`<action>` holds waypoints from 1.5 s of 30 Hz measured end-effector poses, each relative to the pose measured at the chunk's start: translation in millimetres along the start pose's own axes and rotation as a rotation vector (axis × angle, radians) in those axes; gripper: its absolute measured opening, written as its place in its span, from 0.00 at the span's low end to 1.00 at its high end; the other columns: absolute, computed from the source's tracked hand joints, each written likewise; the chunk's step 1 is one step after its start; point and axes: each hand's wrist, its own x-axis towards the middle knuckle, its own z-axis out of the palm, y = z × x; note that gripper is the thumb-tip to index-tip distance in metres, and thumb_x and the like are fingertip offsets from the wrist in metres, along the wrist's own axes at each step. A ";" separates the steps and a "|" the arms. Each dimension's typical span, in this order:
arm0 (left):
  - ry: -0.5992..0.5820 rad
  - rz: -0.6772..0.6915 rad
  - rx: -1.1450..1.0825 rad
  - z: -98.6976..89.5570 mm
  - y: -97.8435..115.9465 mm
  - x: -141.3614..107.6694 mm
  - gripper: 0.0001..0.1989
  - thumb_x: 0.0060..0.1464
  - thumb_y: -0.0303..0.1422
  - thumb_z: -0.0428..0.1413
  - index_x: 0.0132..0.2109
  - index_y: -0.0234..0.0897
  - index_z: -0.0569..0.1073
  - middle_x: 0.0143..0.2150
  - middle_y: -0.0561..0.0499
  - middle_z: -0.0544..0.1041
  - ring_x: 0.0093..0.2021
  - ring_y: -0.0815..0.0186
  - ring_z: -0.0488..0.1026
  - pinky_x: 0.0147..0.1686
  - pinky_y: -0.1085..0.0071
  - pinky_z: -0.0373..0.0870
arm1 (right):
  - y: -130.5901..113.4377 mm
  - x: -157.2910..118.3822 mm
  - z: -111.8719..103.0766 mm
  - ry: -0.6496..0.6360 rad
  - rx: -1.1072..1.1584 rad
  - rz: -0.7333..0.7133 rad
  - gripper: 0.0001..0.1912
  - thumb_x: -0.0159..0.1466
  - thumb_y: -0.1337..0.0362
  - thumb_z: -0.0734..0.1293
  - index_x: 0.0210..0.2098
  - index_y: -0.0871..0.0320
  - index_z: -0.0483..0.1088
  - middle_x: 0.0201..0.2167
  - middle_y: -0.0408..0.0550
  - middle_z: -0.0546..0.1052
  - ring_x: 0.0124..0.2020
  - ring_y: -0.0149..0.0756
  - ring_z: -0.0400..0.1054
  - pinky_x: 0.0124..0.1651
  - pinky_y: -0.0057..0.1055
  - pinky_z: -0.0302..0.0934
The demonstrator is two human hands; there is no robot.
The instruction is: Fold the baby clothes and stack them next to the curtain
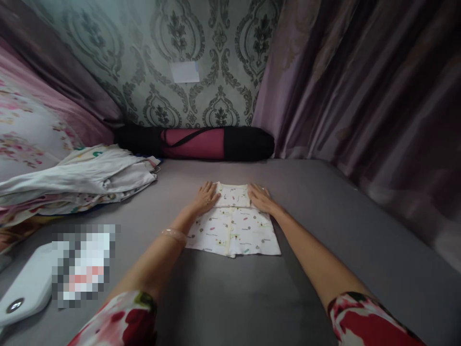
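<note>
Garment [234, 226], small and white with tiny coloured prints, is seen laid flat on the grey bed [324, 216], out in the middle of the surface and nearer the far edge than the near one. No brand, label or readable writing can be made out on it; the prints are too small to be told apart. Its far end is folded over into a narrow band, and that band is pressed down from both sides. The left hand [206, 196] is laid on the band's left corner, the right hand [260, 198] on its right corner, palms down. Fingers of both hands are held flat and slightly spread, nothing gripped, only the cloth touched beneath them. A pale bangle [175, 235] is worn on the left wrist, and red floral sleeves are seen at the near edge.

Toward the bed's left edge a loose pile of white and patterned clothes [79, 178] is heaped, well apart from the garment. Along the far edge, against the patterned wall, a rolled pink mat in a black bag [196, 143] is laid. At the near left corner a white device [27, 288] is seen beside a blurred patch. Purple curtains [360, 96] are hung along the right edge. Between hands and garment, nothing is set.
</note>
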 end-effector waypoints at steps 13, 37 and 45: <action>0.086 -0.204 -0.119 -34.5 -33.8 -120.6 0.26 0.50 0.54 0.49 0.26 0.37 0.77 0.30 0.42 0.74 0.38 0.55 0.70 0.41 0.62 0.66 | 26.7 -119.5 -9.2 0.119 0.324 0.281 0.13 0.64 0.62 0.60 0.42 0.60 0.72 0.27 0.48 0.79 0.28 0.35 0.72 0.32 0.28 0.61; -0.099 0.042 -0.531 -59.6 -2.1 -175.7 0.26 0.51 0.37 0.54 0.58 0.42 0.68 0.41 0.49 0.71 0.33 0.66 0.67 0.33 0.71 0.67 | -3.2 -181.7 -13.9 0.120 0.105 -0.138 0.17 0.64 0.68 0.57 0.48 0.53 0.71 0.40 0.48 0.73 0.40 0.37 0.69 0.44 0.32 0.64; 0.149 0.139 -0.394 -52.3 -13.4 -154.1 0.16 0.53 0.32 0.49 0.47 0.41 0.74 0.40 0.48 0.70 0.35 0.65 0.68 0.36 0.70 0.67 | 0.1 -153.7 -18.6 0.366 0.265 -0.261 0.12 0.67 0.60 0.59 0.40 0.53 0.74 0.46 0.51 0.73 0.49 0.40 0.67 0.54 0.39 0.60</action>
